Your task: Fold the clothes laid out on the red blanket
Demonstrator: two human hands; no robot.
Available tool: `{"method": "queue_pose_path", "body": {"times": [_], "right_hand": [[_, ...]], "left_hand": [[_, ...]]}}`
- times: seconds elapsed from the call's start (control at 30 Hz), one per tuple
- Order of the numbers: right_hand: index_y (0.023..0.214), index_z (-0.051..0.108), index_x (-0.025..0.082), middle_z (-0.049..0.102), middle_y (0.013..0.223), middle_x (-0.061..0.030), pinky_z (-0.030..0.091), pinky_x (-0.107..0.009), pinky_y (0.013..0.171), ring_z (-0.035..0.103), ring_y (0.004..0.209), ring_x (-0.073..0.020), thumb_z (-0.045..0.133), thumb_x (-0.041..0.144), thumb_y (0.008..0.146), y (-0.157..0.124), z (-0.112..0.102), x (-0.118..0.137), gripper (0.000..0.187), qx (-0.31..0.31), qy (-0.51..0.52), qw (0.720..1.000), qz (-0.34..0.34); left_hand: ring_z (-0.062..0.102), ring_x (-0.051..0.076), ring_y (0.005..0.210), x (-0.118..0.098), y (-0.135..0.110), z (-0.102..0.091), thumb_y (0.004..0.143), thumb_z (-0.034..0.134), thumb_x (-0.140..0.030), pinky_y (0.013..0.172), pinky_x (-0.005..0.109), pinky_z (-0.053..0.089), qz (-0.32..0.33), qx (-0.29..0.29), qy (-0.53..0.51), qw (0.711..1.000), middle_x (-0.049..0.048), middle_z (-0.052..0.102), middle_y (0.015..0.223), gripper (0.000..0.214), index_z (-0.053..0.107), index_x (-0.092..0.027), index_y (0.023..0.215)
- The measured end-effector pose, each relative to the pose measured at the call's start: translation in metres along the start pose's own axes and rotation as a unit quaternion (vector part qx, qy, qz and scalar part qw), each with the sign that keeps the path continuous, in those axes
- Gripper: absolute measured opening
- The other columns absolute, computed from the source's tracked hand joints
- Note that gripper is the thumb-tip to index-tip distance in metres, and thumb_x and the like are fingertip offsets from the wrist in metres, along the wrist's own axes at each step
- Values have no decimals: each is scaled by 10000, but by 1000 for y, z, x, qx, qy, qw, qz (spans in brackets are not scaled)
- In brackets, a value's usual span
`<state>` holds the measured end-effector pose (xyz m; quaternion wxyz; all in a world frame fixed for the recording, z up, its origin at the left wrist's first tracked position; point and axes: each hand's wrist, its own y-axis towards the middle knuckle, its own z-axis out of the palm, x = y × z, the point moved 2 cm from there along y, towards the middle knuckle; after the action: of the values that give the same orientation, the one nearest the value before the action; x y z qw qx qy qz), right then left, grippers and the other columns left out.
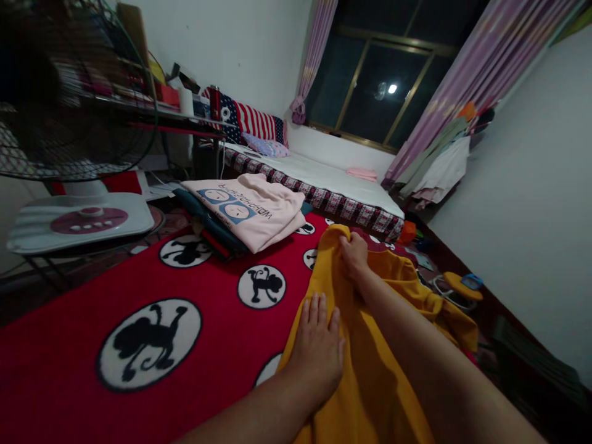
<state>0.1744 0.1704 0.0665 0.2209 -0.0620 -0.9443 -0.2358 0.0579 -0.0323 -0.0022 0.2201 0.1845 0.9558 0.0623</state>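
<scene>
A yellow garment [361, 345] lies spread over the red blanket [222, 333], which is printed with black monkey figures in white circles. My left hand [319, 345] rests flat on the garment's left side, fingers stretched out. Farther up, my right hand [354, 254] is closed on the yellow cloth near its top edge. Part of the garment bunches up to the right of my right forearm. Beyond my hands to the left sits a stack of folded clothes, with a pale pink sweatshirt [259, 206] on top and dark pieces beneath.
An electric fan [87, 216] stands at the left, beside a cluttered desk [180, 114]. A bed [324, 169] lies under the window at the back. Clothes [444, 163] hang on the right wall, and a yellow stool [462, 285] stands below them.
</scene>
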Motion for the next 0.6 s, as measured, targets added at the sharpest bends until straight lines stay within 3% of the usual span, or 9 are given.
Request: {"method": "queue_pose_path", "body": {"times": [0.17, 0.33, 0.5, 0.6], "right_hand": [[1011, 634, 58, 705, 938, -154, 458, -238, 593, 648, 751, -201, 421, 303, 841, 11, 8, -43, 367, 23, 51, 997, 56], [837, 677, 92, 693, 793, -107, 430, -239, 602, 622, 702, -189, 462, 403, 849, 10, 15, -56, 378, 93, 40, 994, 42], [701, 668, 119, 627, 629, -63, 401, -249, 584, 571, 609, -169, 390, 533, 895, 12, -15, -69, 534, 194, 2, 981, 14], [655, 669, 134, 619, 606, -42, 379, -244, 547, 543, 571, -153, 537, 518, 824, 1, -38, -84, 439, 253, -34, 967, -4]], "left_hand": [[132, 356, 1434, -1, -1, -2, 926, 408, -410, 1166, 555, 153, -2, 2, -11, 1000, 164, 231, 1544, 559, 430, -158, 1424], [110, 357, 1435, 1, -1, -4, 934, 396, -407, 1169, 546, 137, 7, 16, -14, 1000, 176, 214, 1544, 559, 416, -153, 1432], [148, 345, 1435, 1, -2, -3, 927, 418, -421, 1164, 546, 150, 8, -11, -9, 1000, 157, 251, 1539, 550, 441, -172, 1417], [154, 343, 1435, 0, -2, -4, 924, 430, -414, 1168, 533, 145, 5, -9, -10, 1000, 156, 265, 1536, 545, 450, -170, 1411]]}}
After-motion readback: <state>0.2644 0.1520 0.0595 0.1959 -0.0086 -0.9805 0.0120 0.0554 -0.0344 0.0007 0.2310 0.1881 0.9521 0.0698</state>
